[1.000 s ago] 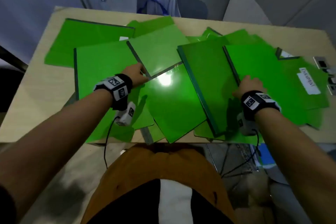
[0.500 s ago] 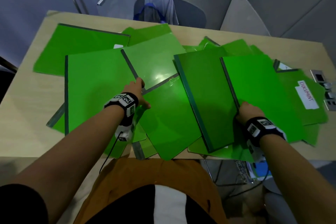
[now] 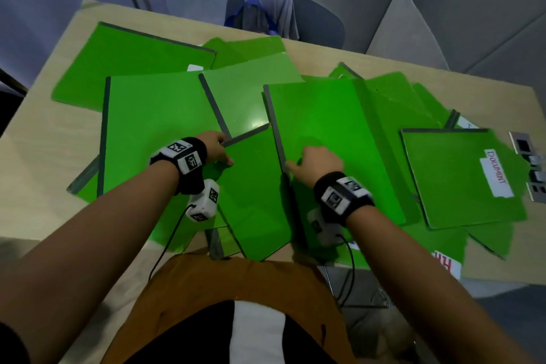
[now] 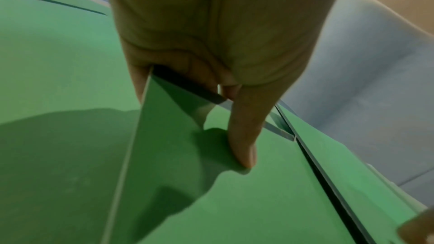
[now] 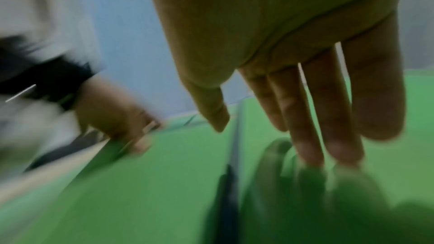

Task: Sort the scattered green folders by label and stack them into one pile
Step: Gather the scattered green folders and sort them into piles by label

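Observation:
Many green folders lie overlapping across the wooden table (image 3: 44, 139). My left hand (image 3: 217, 149) grips the far left corner of the near-middle folder (image 3: 254, 201); in the left wrist view my hand (image 4: 192, 99) has fingers curled under that folder (image 4: 258, 201) and the thumb (image 4: 244, 146) on top. My right hand (image 3: 313, 161) lies flat on a folder (image 3: 325, 115) beside its grey spine. In the blurred right wrist view its straight fingers (image 5: 312, 127) touch that folder (image 5: 387, 164). A folder (image 3: 449, 186) at the right carries a white label reading DOCUMENT (image 3: 496, 173).
A white label with red letters (image 3: 446, 264) pokes out at the table's near right edge. Small grey devices (image 3: 529, 154) sit at the far right. A chair (image 3: 319, 26) draped with a grey garment stands behind the table. My body is against the near edge.
My right hand has slid leftwards with the folder under it, which now covers the darker middle folder. The left hand has stayed on its folder's corner, now gripping it.

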